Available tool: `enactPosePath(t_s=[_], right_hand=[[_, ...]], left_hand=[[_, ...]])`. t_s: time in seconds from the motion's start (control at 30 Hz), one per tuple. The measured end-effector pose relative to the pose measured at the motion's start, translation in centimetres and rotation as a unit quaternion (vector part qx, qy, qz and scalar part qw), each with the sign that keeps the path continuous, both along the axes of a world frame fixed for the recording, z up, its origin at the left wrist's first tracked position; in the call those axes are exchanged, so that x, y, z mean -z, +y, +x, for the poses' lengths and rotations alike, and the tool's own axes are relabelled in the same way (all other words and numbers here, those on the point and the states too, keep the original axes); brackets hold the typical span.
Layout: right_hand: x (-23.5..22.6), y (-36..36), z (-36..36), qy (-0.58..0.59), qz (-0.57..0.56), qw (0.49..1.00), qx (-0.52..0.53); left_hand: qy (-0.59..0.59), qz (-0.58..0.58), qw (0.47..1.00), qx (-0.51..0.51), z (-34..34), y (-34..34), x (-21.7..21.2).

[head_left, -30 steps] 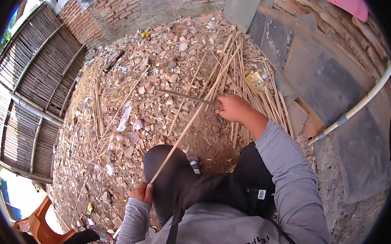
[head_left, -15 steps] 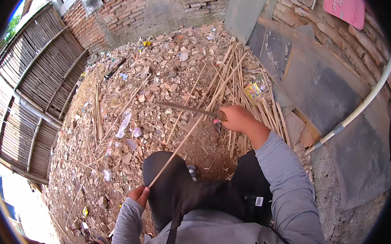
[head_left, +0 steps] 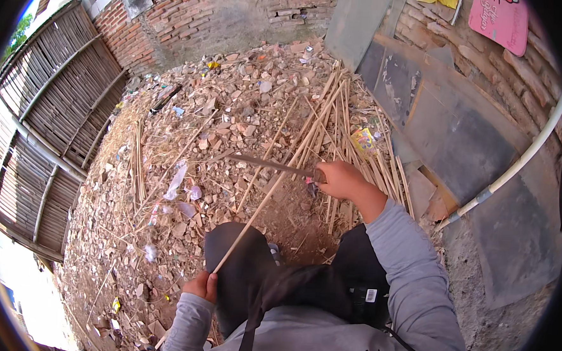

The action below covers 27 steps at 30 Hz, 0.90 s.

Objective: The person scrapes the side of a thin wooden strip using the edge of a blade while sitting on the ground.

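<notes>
My left hand (head_left: 201,287), beside my left knee, is closed round the near end of a long, thin bamboo strip (head_left: 245,229). The strip slants away to the upper right, in front of my knees. In my right hand (head_left: 339,180), closed round the handle, is a machete (head_left: 259,162) with a long, dark, narrow blade pointing left. Its blade crosses the strip close to the handle; whether they touch I cannot tell. Beyond the crossing, several more bamboo strips (head_left: 325,117) lie in a loose pile, and the held strip's far end is hard to pick out among them.
Broken brick and litter (head_left: 188,126) cover the ground. A smaller bundle of strips (head_left: 138,161) lies at the left. Dark sheets (head_left: 455,134) and a pale pipe (head_left: 523,159) stand at the right. A brick wall (head_left: 219,13) rises behind, with a bamboo fence (head_left: 59,94) on the left.
The right hand and machete have come slightly nearer to me, the blade still across the strip. My left hand keeps its grip a little lower. The whole view has shifted slightly.
</notes>
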State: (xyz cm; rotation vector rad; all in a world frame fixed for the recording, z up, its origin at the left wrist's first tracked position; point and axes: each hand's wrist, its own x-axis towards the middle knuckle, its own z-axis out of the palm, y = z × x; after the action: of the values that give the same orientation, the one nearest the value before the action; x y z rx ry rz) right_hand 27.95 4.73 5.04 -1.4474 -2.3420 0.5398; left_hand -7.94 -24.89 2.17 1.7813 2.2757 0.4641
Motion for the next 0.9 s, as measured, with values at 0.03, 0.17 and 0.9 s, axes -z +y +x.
enactPosePath(t_s=[0.03, 0.17, 0.9], right_hand=[[0.0, -0.5, -0.5, -0.046, 0.001, 0.997, -0.058], [-0.4, -1.0, -1.6, -0.096, -0.027, 0.983, -0.152], [0.6, -0.2, 1.3, 0.030, 0.023, 0.999, 0.022]], left_hand=[[0.007, -0.008, 1.000, 0.000, 0.1, 0.0, -0.2], [-0.004, -0.035, 0.999, -0.011, 0.5, 0.4, -1.5], [-0.100, -0.010, 0.994, 0.030, -1.4, 1.0, 0.4]])
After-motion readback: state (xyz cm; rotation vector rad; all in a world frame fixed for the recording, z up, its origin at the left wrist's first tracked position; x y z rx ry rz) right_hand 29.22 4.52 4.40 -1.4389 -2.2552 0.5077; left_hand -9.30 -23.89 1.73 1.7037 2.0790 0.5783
